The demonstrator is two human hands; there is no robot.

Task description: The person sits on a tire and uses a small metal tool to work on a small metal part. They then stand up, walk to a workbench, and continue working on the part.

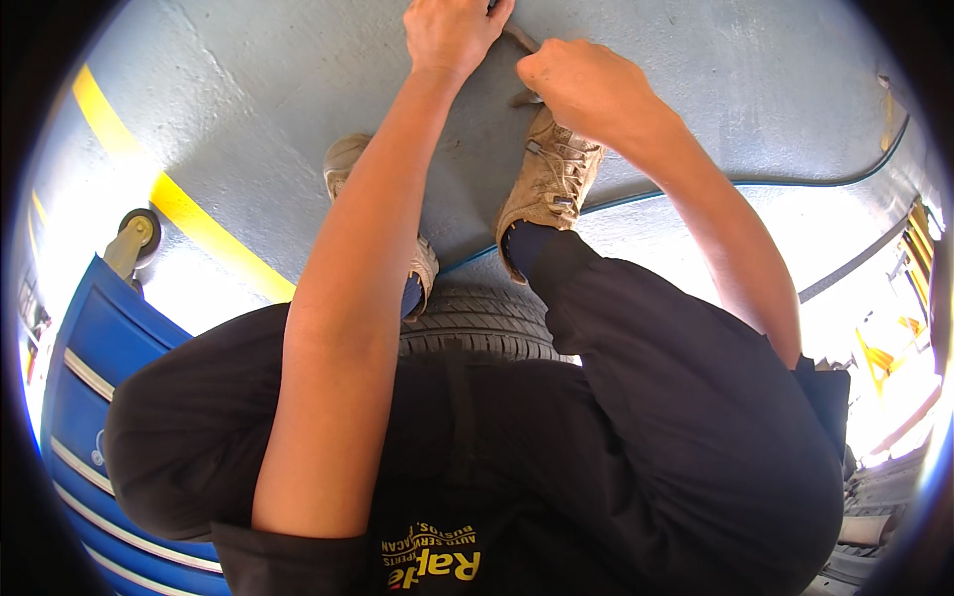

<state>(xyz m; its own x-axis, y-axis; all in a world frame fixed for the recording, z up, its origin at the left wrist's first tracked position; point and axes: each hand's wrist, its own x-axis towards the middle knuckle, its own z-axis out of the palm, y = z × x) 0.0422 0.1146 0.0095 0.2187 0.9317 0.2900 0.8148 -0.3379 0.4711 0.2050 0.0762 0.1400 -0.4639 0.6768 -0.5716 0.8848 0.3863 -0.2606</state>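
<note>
Gripping a curved brown piece (521, 39) at the frame's top centre, the right hand (586, 87) looks tightly curled. The piece's upper end slants up-left towards the left hand (447, 38), near it; how open those fingers are, or what they hold, I can't tell.
</note>
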